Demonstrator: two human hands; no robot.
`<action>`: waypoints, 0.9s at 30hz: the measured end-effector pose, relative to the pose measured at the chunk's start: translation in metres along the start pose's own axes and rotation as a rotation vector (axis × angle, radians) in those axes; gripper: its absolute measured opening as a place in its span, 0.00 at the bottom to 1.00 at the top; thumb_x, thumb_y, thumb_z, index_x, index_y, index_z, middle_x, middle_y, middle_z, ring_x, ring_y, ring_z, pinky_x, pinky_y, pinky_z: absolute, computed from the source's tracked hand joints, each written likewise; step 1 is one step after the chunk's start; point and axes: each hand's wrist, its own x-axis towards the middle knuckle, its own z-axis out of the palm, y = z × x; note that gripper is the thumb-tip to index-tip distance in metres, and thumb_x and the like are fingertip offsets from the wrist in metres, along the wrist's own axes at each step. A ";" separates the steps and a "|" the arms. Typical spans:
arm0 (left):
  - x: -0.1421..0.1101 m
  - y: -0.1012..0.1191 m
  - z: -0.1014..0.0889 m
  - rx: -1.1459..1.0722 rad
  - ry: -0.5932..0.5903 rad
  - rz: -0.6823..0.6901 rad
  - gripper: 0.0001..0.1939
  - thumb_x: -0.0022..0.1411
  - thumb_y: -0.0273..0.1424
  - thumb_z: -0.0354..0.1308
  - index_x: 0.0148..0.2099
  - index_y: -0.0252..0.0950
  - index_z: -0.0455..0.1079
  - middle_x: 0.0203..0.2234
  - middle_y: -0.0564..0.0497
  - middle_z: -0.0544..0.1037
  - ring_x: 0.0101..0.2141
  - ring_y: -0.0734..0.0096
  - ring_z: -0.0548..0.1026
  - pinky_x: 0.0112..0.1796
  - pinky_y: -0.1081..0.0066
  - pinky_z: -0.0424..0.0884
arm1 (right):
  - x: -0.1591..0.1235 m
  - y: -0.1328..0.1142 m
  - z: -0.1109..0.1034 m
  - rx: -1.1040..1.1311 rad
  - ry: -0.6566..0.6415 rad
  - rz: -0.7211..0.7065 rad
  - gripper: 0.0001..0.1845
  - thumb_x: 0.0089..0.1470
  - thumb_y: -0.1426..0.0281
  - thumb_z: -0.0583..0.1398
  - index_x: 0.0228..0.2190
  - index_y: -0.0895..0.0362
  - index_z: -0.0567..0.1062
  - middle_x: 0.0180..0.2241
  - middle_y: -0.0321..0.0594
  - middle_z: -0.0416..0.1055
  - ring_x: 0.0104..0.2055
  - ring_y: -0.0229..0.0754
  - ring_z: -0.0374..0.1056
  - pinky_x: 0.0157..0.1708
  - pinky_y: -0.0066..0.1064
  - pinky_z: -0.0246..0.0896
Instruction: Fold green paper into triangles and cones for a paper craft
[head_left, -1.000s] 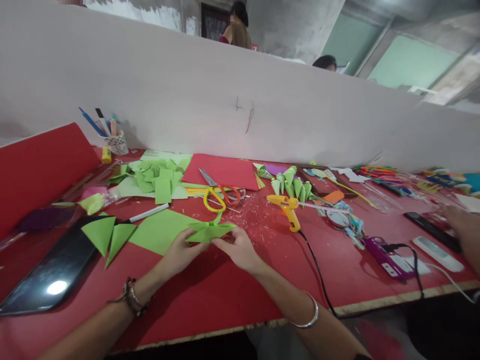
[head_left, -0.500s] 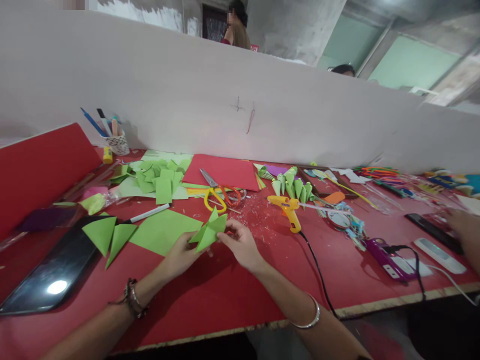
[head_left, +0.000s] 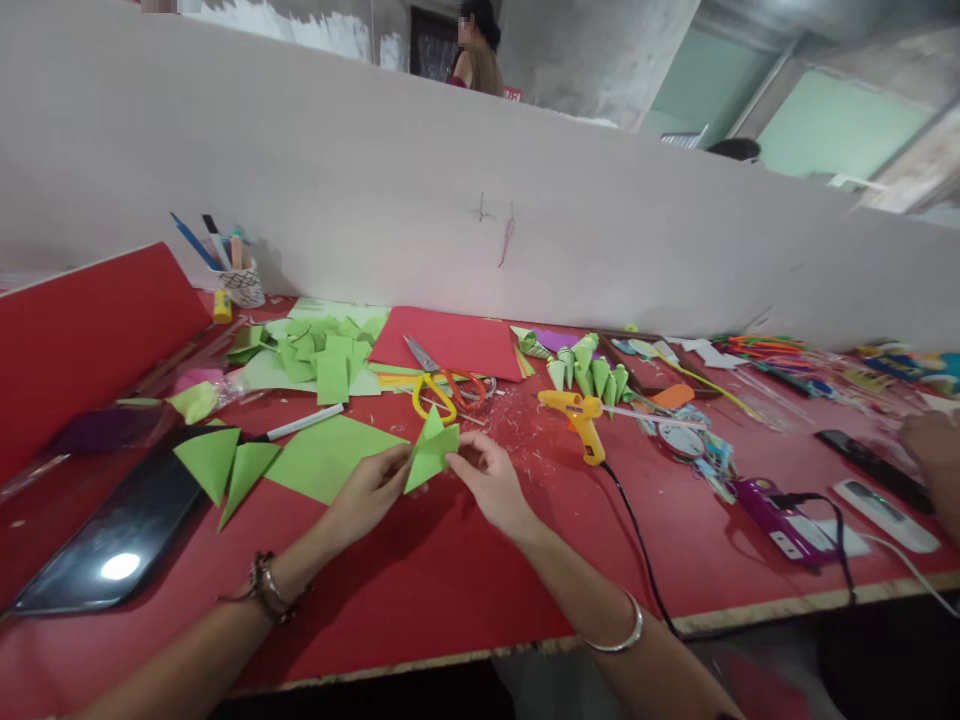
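Observation:
A folded piece of green paper (head_left: 433, 452) is held between both hands above the red tabletop. My left hand (head_left: 375, 487) pinches its left side, fingers closed. On its right edge, my right hand (head_left: 491, 485) grips with thumb and fingertips. Under and left of the left hand lies a flat green sheet (head_left: 322, 458). Two green folded paper pieces (head_left: 210, 465) rest further left, partly over a dark glossy tray-like object (head_left: 112, 530). Behind the held paper are scissors with yellow handles (head_left: 431, 395) and another pair with red handles (head_left: 469, 392).
A yellow glue gun (head_left: 581, 425) with a black cord lies to the right. Green paper cones (head_left: 592, 370), a pile of green cut paper (head_left: 322, 350) and a pen cup (head_left: 241, 283) stand near the white partition (head_left: 375, 200). Another person's hand (head_left: 934, 450) is at the right edge.
The green paper has turned in my hands, so its left flap is now hidden or folded in. Both hands stay near the same place. The view has shifted slightly.

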 end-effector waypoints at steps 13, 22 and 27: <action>-0.006 0.009 0.002 -0.067 -0.174 -0.146 0.17 0.54 0.42 0.52 0.36 0.32 0.65 0.20 0.52 0.74 0.20 0.74 0.70 0.24 0.74 0.65 | -0.002 0.002 0.000 -0.048 -0.022 -0.011 0.07 0.45 0.66 0.59 0.22 0.57 0.68 0.20 0.32 0.65 0.24 0.33 0.62 0.26 0.26 0.59; -0.007 0.015 0.008 -0.085 -0.170 -0.162 0.19 0.56 0.46 0.47 0.29 0.34 0.63 0.14 0.55 0.71 0.17 0.76 0.68 0.23 0.76 0.63 | -0.005 -0.003 0.005 0.074 -0.015 0.049 0.12 0.46 0.62 0.58 0.22 0.57 0.65 0.18 0.31 0.65 0.20 0.33 0.64 0.24 0.26 0.61; -0.008 0.015 0.012 -0.027 -0.129 -0.157 0.22 0.57 0.46 0.45 0.25 0.33 0.64 0.12 0.53 0.72 0.16 0.75 0.67 0.22 0.77 0.62 | -0.005 0.000 0.007 0.133 -0.015 0.057 0.11 0.47 0.61 0.58 0.27 0.55 0.62 0.20 0.29 0.64 0.18 0.33 0.64 0.22 0.27 0.63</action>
